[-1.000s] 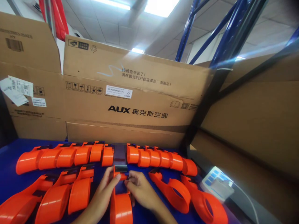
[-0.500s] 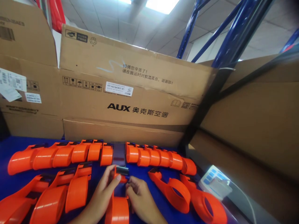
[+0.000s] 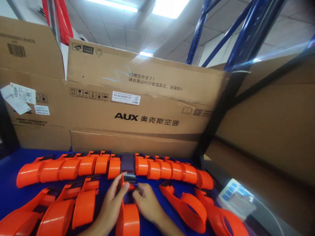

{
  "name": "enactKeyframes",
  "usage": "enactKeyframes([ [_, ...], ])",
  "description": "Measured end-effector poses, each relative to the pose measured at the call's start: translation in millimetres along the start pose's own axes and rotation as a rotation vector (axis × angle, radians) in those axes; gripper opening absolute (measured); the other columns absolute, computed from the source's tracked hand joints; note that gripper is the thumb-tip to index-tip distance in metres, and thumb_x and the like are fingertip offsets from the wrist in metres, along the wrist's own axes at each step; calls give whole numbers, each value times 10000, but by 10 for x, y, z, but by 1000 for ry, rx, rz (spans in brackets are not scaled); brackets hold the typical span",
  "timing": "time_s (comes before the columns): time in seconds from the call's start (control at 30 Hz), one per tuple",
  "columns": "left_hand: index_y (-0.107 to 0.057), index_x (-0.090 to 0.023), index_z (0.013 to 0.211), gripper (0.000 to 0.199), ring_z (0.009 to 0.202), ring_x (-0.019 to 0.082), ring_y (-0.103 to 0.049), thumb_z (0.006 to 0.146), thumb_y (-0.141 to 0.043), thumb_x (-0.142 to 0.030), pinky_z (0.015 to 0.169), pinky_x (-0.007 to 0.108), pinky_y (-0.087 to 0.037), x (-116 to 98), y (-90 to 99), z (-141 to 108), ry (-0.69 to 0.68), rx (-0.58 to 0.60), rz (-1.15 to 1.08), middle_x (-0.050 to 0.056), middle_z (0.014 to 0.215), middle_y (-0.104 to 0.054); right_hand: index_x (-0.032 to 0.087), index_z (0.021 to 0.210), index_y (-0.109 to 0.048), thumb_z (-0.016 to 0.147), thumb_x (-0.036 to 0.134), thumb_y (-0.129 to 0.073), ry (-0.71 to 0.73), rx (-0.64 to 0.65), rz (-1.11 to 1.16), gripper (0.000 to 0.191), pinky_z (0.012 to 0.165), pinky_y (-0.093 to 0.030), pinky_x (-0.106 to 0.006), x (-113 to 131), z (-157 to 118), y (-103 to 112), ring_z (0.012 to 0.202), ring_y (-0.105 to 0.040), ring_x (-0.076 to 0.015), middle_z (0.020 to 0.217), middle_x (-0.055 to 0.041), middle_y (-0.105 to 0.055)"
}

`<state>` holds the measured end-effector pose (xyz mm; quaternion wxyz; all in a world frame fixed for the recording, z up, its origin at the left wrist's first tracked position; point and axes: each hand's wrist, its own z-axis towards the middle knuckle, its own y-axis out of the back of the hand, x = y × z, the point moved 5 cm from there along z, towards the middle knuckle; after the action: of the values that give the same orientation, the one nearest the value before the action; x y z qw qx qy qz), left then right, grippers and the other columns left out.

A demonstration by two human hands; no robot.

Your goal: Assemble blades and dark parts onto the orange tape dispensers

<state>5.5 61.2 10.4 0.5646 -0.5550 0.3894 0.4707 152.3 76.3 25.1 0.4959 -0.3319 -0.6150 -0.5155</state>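
An orange plastic tape dispenser (image 3: 131, 219) with a black-and-grey end piece stands in front of me, its loop toward me. My left hand (image 3: 113, 198) grips its upper left side, thumb lying just below the end piece. From the right, my right hand (image 3: 147, 200) has its fingers curled together at the dispenser's neck; a small dark blue bit shows at the fingertips, and what they pinch is mostly hidden. Beyond my hands stands a dark flat slab (image 3: 128, 164), like a phone, between similar dispensers.
Several orange dispensers (image 3: 70, 168) form a curved row at the back of the blue surface (image 3: 10, 175). More lie at left (image 3: 85, 205) and right (image 3: 194, 209). A white device with blue keys (image 3: 235, 196) and a cable is at right. Cardboard (image 3: 147, 108) walls the back; a dark post (image 3: 214, 121) rises right.
The view has shifted slightly, so the scene sits a little lower and further right. Both hands stay at the same dispenser; the right fingers have moved only a little.
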Motion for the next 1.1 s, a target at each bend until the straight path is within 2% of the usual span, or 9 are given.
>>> enactKeyframes([
  [0.1,-668,-258,1337,552,1407,348,-505,849,-712,-511,1183,469,-360,-10,34,-6,-2,-10,12,80,1455,-639,198,659,-528,805,190,-492,-30,55,5,150,417,-262,-189,-29,-29,-37,387,-385,-84,482,69,-508],
  [0.2,-678,-259,1325,548,1357,351,-557,843,-721,-515,1158,473,-398,16,82,-4,14,-18,0,80,1376,-696,206,713,-528,859,225,-452,-40,71,16,167,397,-239,-180,-34,-97,-77,351,-381,-83,462,81,-484],
  [0.3,-659,-244,1346,590,1269,355,-623,833,-730,-527,1102,462,-459,11,110,0,23,-26,-7,86,1238,-758,214,765,-515,923,286,-417,-29,25,50,198,421,-269,-183,-2,-155,-97,387,-414,-91,498,80,-471],
  [0.4,-652,-241,1359,629,1211,347,-655,814,-748,-539,1066,430,-489,-31,122,-9,16,-49,-11,83,1219,-759,225,722,-466,925,322,-460,-2,-37,74,226,457,-294,-195,61,-197,-87,450,-409,-97,532,76,-425],
  [0.6,-667,-226,1343,645,1177,341,-673,787,-774,-536,1041,417,-513,-34,136,-54,39,-65,-24,76,1145,-780,218,665,-421,871,225,-461,130,-118,10,210,550,-305,-227,229,-221,-20,606,-378,-124,625,44,-410],
  [0.8,-676,-224,1356,651,1322,350,-587,769,-802,-475,1132,428,-441,-83,145,-29,27,-45,-4,64,1360,-712,224,659,-382,878,235,-445,155,-170,-47,228,560,-284,-237,242,-233,-13,618,-347,-128,638,41,-389],
  [1.1,-640,-262,1401,608,1418,305,-500,832,-775,-427,1207,416,-345,-132,130,-45,-27,-16,-6,32,1425,-669,215,676,-423,895,227,-424,152,-173,-65,220,592,-324,-236,264,-290,-21,663,-402,-141,686,25,-453],
])
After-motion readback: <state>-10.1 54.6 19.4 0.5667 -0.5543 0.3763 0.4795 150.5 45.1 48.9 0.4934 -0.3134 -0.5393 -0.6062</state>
